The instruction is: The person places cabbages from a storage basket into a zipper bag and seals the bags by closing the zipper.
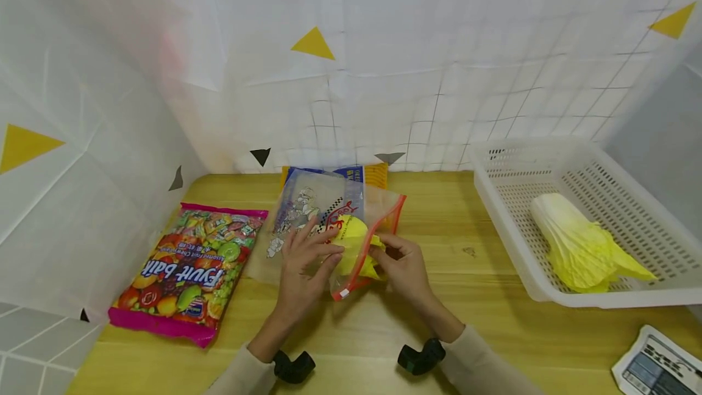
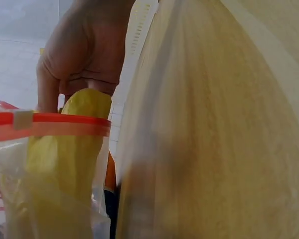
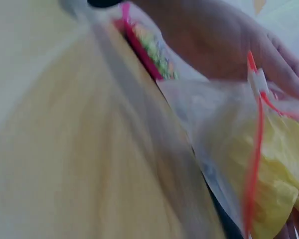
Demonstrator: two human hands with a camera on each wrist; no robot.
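A clear zip bag with a cartoon print and an orange-red zip strip lies in the middle of the wooden table. A yellow leafy toy vegetable sits halfway into its mouth. My left hand lies on the bag and pinches its upper lip by the zip strip. My right hand grips the vegetable's outer end at the mouth. The left wrist view shows the right hand above the yellow vegetable and the zip strip. The blurred right wrist view shows the left hand at the bag's edge.
A Fruit Ball candy bag lies at the left. A blue and yellow packet sits behind the zip bag. At the right stands a white basket holding a napa cabbage. A small device lies at the bottom right.
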